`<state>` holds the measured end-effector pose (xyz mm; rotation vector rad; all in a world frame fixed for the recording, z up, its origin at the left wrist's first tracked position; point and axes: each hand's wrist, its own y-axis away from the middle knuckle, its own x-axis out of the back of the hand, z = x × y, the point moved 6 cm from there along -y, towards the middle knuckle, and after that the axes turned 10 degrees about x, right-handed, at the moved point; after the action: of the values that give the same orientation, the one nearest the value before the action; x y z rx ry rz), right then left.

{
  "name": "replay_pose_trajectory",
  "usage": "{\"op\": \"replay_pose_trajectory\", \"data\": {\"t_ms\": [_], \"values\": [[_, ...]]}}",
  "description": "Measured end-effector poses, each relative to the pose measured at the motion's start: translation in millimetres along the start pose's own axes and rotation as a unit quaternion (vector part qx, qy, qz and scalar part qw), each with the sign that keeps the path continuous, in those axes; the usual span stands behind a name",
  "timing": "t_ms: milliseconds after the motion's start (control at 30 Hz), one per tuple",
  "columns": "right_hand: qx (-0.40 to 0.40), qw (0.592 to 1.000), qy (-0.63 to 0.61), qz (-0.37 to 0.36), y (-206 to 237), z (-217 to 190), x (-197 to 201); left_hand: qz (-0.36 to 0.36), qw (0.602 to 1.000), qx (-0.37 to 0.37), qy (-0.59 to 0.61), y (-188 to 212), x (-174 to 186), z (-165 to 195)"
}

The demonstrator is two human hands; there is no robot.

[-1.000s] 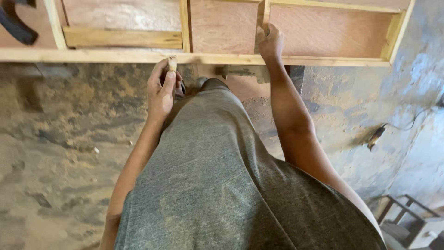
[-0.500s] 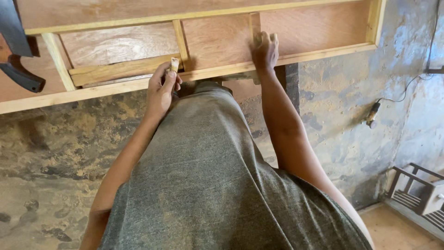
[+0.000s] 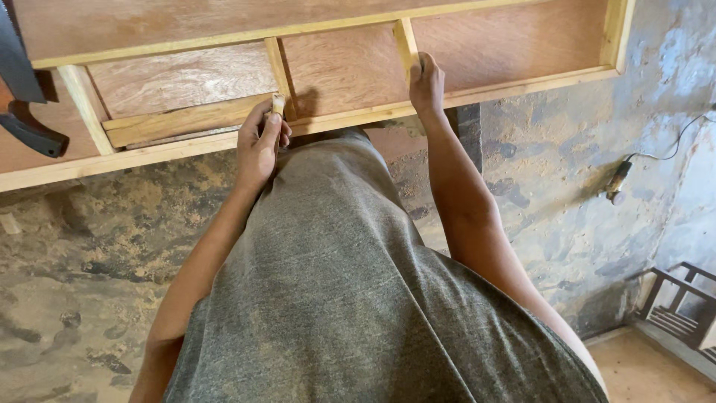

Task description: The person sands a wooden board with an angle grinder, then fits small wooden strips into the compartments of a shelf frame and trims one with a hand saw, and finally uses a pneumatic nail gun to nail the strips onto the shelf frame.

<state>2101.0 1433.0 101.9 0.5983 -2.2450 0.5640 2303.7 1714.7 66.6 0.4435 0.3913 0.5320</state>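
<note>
The left hand (image 3: 259, 145) is closed around a small pale wooden piece (image 3: 278, 104), its top end poking out above the fingers. It holds the piece upright, touching the front rail of the wooden frame (image 3: 514, 87), just left of 1 short divider (image 3: 281, 71). The right hand (image 3: 426, 82) lies farther out and to the right, fingers curled narrowly over the end of a 2nd divider (image 3: 406, 45).

The frame's long axis runs left to right across both hands, and the dividers run away from the person, so the piece sits nearer the left hand's divider. The plywood-backed compartments between the dividers look bare. A dark saw (image 3: 22, 89) rests on the frame, well left of the left hand. Below both arms lies a dusty floor (image 3: 82, 246).
</note>
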Motion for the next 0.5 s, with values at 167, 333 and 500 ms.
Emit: {"op": "replay_pose_trajectory", "data": {"t_ms": [167,333,500], "values": [[-0.094,0.990,-0.076,-0.072,-1,8,-10,0.010,1.000,0.007,-0.005,2,-6,4],[-0.144,0.974,-0.157,-0.083,-1,4,-20,0.018,0.999,0.028,-0.002,3,-5,4],[-0.130,0.968,-0.199,-0.079,-2,8,-27,0.008,0.999,0.020,0.039,-9,-6,9]]}}
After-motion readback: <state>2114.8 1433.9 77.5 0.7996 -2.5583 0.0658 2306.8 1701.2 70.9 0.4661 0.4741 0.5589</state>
